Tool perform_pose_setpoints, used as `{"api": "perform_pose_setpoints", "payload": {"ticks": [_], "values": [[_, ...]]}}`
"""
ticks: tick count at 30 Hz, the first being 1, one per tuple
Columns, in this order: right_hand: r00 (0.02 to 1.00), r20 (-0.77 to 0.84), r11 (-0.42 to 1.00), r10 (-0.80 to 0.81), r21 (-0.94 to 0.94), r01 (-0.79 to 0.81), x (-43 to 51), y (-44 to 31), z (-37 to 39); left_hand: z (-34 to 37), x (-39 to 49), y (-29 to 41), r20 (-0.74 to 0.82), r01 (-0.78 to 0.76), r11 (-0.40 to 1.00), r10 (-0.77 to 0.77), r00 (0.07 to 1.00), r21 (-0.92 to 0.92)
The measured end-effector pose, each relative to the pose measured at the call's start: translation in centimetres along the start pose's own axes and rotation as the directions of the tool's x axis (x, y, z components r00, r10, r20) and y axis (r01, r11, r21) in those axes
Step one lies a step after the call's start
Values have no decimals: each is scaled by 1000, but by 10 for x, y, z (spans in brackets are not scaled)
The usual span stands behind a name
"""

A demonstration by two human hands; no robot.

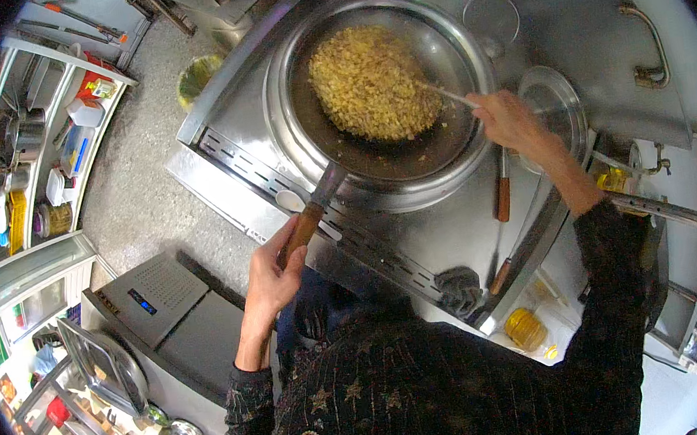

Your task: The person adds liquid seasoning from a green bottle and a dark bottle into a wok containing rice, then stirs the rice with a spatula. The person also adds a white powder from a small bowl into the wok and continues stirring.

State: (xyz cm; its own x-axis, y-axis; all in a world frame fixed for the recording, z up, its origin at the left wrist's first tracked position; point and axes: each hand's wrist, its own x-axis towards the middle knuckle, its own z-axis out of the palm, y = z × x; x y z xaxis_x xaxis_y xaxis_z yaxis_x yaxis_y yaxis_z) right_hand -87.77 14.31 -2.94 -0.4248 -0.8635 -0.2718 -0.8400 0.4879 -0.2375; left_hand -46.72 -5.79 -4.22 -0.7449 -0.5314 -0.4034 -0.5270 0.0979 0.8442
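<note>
A heap of yellow, grainy food like fried rice (pixel 372 81) fills much of a dark wok (pixel 394 165). The wok sits in the wide metal ring of a stainless-steel stove (pixel 427 235). My left hand (pixel 275 273) is wrapped around a wooden handle (pixel 306 229) at the wok's near left rim. On the right, my right hand (pixel 513 117) grips a slim, pale utensil (pixel 447 94). Its far end is buried in the food, so its shape is hidden. A white spoon (pixel 289 201) lies on the stove's front edge, close to my left hand.
Right of the wok are a round metal lid (pixel 556 100), a wooden-handled tool (pixel 503 198) and another long-handled tool (pixel 501 276). A dark cloth (pixel 458 289) lies at the near corner. An oil bottle (pixel 526 329) stands below. Shelving (pixel 23 150) is at left; a faucet (pixel 655 45), at right.
</note>
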Motion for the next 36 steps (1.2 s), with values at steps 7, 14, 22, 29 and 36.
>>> {"api": "perform_pose_setpoints", "payload": {"ticks": [7, 14, 22, 29, 36], "values": [[991, -57, 840, -118, -538, 69, -35, -33, -81, 5, -1, -5, -10, -10, 1000, 10, 1000, 2], [994, 106, 907, 36, -420, 12, 31, 34, -91, 6, -5, -2, -61, -71, 995, 75, 995, 67], [879, 415, 817, 236, 405, -410, 40, 26, -1, -1, -4, -3, -47, -136, 947, 156, 987, 290], [998, -4, 949, -59, -312, 55, -23, -51, -52, 4, -4, -5, -83, -184, 936, 218, 972, 298], [963, -126, 831, -237, -540, 134, -51, -61, -87, 24, -14, -14, -41, -125, 984, 131, 990, 130]]}}
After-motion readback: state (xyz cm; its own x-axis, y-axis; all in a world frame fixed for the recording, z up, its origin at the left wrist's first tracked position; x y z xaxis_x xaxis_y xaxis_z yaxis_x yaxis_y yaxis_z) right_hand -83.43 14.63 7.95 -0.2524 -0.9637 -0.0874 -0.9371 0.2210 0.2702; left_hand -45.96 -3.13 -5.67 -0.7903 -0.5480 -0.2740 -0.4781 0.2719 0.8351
